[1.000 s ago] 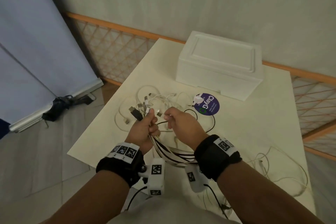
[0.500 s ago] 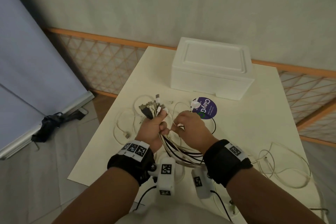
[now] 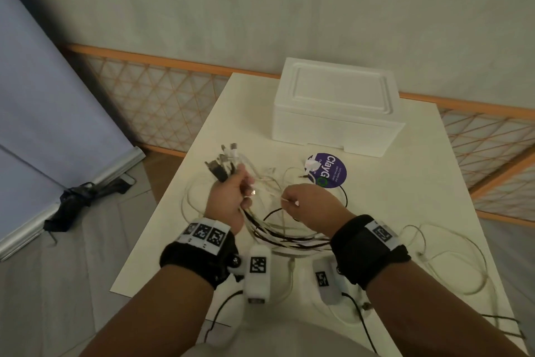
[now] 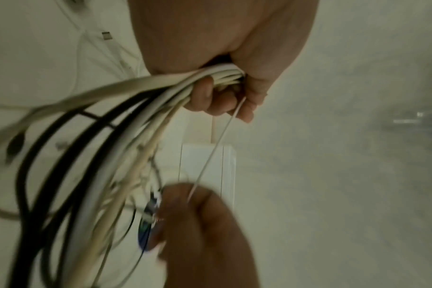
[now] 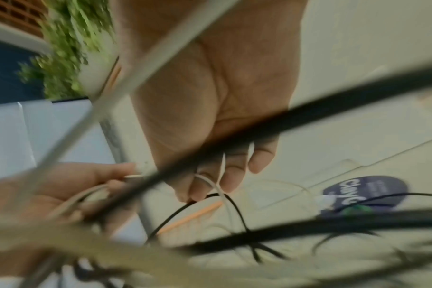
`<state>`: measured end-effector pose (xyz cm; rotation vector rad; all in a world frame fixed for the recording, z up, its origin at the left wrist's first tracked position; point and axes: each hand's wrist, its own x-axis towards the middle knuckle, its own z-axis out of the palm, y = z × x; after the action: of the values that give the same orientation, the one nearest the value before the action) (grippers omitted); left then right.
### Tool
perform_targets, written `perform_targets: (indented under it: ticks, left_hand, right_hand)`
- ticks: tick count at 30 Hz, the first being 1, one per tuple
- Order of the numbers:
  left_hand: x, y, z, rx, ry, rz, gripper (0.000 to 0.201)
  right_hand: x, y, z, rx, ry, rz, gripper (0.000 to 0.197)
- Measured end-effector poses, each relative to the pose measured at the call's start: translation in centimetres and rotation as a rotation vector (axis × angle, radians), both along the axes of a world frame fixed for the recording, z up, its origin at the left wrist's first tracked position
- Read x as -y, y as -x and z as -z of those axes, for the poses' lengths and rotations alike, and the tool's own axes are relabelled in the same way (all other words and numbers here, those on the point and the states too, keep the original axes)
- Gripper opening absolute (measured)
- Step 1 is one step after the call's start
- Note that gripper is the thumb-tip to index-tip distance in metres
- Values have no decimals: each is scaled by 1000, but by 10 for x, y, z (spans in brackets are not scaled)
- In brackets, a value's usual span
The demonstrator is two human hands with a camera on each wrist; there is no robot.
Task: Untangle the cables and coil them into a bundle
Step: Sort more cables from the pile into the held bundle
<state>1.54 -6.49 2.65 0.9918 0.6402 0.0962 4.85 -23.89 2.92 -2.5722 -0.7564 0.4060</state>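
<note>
My left hand (image 3: 231, 197) grips a bundle of white and black cables (image 3: 278, 233) above the table, their plug ends (image 3: 224, 164) sticking up past the fist. In the left wrist view the curled fingers (image 4: 205, 91) wrap the white strands (image 4: 160, 81). My right hand (image 3: 309, 206) pinches a thin white cable (image 3: 272, 191) that runs tight across to the left fist; the same thin cable (image 4: 217, 144) shows in the left wrist view. In the right wrist view the fingertips (image 5: 210, 185) hold a thin white strand over a black loop (image 5: 210, 198).
A white foam box (image 3: 335, 113) stands at the table's far side, a purple round sticker (image 3: 327, 170) just before it. Loose white cables (image 3: 451, 258) lie at the right on the table (image 3: 405, 183). An orange lattice fence (image 3: 156, 96) runs behind.
The hands have drawn apart: the left one rose and moved left with the bundle, the right one pulled a thin white cable out to the right. The head view has tilted upward.
</note>
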Motion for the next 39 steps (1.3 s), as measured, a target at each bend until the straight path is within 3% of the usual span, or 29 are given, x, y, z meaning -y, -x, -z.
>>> perform_targets:
  ticks: [5, 9, 13, 18, 20, 23, 27, 30, 34, 37, 39]
  left_hand:
    - [-48, 2, 9, -94, 57, -217, 32]
    - [-48, 9, 9, -129, -112, -20, 25]
    - [-22, 5, -5, 4, -173, 118, 11]
    - [3, -8, -9, 67, -431, 396, 17]
    - [6, -12, -9, 41, -474, 359, 11]
    - [6, -18, -15, 57, -322, 265, 3]
    - [8, -26, -26, 102, -104, 255, 10]
    - [10, -27, -28, 126, -52, 331, 6]
    - [6, -29, -7, 33, -183, 383, 16]
    - [4, -30, 18, -56, -320, 415, 6]
    - [0, -32, 35, -166, -420, 419, 23]
  right_hand:
    - [20, -3, 17, -80, 56, 110, 17]
    - [2, -7, -4, 18, -166, 212, 12]
    - [-15, -11, -47, -56, -459, 281, 13]
    - [-31, -12, -66, 36, -462, 191, 14]
    - [-32, -13, -58, 43, -558, 269, 14]
    - [-29, -10, -41, -79, -720, 440, 26]
    - [-35, -9, -24, -118, -470, 257, 12]
    - [-37, -18, -26, -133, -501, 289, 11]
    - [-34, -27, -38, -102, -631, 374, 23]
    - [-35, -33, -59, -58, -858, 446, 30]
    - [-32, -39, -78, 25, -985, 476, 33]
